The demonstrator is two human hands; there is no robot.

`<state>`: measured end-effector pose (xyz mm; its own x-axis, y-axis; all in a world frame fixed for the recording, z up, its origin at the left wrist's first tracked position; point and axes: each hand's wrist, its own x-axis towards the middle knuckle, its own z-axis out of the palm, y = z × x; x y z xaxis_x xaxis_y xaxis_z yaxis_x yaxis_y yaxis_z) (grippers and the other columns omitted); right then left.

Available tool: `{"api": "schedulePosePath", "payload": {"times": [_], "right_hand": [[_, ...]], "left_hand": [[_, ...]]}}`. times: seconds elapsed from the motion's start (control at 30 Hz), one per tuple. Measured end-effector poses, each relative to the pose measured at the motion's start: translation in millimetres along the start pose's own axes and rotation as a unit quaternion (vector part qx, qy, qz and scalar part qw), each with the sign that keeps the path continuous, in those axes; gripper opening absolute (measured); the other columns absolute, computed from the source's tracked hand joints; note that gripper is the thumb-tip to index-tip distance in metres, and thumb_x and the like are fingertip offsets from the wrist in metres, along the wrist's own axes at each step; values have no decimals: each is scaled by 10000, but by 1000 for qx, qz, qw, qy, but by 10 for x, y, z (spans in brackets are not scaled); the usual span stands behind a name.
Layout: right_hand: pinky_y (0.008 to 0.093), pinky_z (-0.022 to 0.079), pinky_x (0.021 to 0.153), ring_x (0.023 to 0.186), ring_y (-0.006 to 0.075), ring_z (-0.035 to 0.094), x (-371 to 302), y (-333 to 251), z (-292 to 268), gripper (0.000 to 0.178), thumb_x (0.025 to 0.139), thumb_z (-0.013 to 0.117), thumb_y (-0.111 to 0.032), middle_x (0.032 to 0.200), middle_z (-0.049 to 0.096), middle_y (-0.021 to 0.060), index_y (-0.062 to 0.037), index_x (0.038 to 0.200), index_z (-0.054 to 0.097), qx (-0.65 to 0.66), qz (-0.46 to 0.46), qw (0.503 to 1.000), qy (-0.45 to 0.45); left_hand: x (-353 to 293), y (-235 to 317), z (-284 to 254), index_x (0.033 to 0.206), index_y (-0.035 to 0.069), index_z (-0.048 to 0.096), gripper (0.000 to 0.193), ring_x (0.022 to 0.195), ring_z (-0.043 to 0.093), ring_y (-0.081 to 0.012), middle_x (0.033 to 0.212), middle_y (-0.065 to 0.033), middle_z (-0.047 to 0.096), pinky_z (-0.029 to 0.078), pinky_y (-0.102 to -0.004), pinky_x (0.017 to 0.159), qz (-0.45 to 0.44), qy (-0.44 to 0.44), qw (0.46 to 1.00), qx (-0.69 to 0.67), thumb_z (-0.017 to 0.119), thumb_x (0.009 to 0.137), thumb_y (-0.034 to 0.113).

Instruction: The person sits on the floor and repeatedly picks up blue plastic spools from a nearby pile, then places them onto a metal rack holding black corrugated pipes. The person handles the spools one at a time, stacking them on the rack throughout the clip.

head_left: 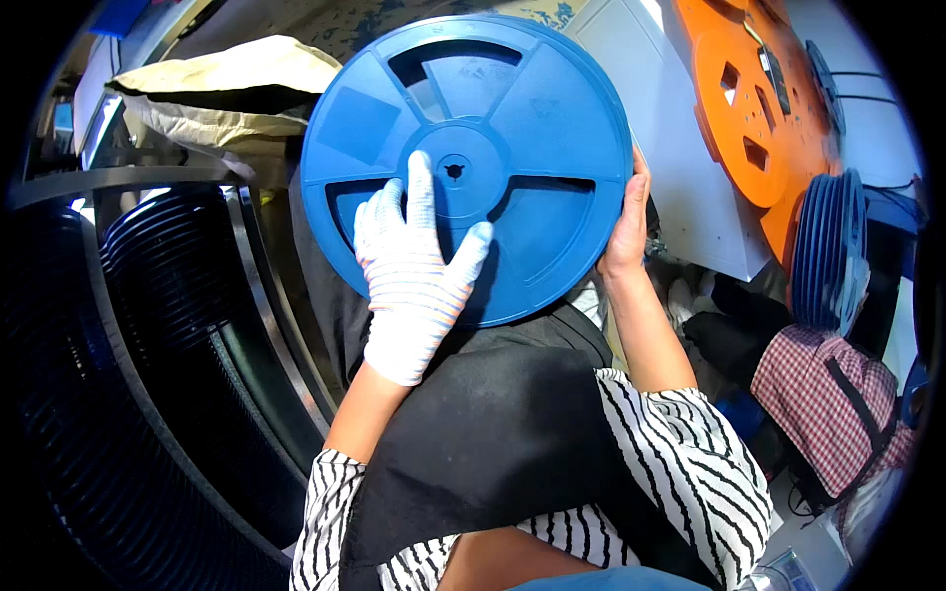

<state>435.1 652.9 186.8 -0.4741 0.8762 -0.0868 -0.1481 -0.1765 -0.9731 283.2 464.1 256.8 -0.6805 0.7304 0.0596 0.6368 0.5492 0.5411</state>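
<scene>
A large blue plastic reel (552,118) is held up over my lap, its round face toward me. It has a small centre hole and several curved slots. My left hand (419,271), in a white striped glove with blue fingertips, lies on the reel's lower left face. Its fingers are stretched and apart, the index fingertip beside the hub. My bare right hand (628,219) grips the reel's right rim; most of those fingers are hidden behind it.
Racks of dark reels (172,261) with metal bars stand at my left. Behind them lies an open beige bag (232,69). On the right are an orange machine plate (739,128), a white cabinet (680,167) and stacked blue reels (828,251). A person in a checked garment (823,399) is nearby.
</scene>
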Motion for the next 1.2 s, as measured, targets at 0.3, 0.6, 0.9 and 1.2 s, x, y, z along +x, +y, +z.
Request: {"api": "schedulePosePath", "payload": {"times": [0.3, 0.6, 0.9, 1.2], "right_hand": [[369, 419, 1010, 1234, 252, 456, -98, -37, 69, 643, 1012, 257, -509, 1404, 357, 146, -46, 1457, 209, -30, -1, 999, 10], [363, 381, 1049, 1253, 234, 445, -137, -78, 120, 645, 1004, 253, -537, 1371, 444, 142, -80, 1460, 251, -31, 30, 998, 38], [385, 316, 1095, 1293, 255, 391, -39, 62, 11, 501, 1030, 319, -347, 1425, 368, 138, -34, 1420, 332, -9, -27, 998, 52], [429, 388, 1060, 1262, 284, 435, -29, 118, -177, 474, 1037, 293, -340, 1398, 387, 149, -62, 1421, 283, -11, -17, 998, 64]], "left_hand": [[204, 277, 218, 1495, 110, 248, 961, 1206, 408, -478, 1331, -347, 391, 273, -555, 1044, -12, 9, 991, 135, 698, 729, 478], [240, 78, -169, 1490, 79, 244, 919, 1137, 488, -357, 1318, -263, 444, 418, -458, 976, -9, 73, 979, -190, 724, 714, 187], [-33, -858, -1060, 1245, 79, 489, 421, 958, 596, -188, 1040, -77, 581, 505, -365, 885, -25, 106, 642, -759, 605, 892, 276], [-193, -966, -865, 1042, 30, 529, 264, 891, 542, -265, 906, -115, 529, 511, -377, 848, -132, 95, 281, -946, 571, 873, 229]]}}
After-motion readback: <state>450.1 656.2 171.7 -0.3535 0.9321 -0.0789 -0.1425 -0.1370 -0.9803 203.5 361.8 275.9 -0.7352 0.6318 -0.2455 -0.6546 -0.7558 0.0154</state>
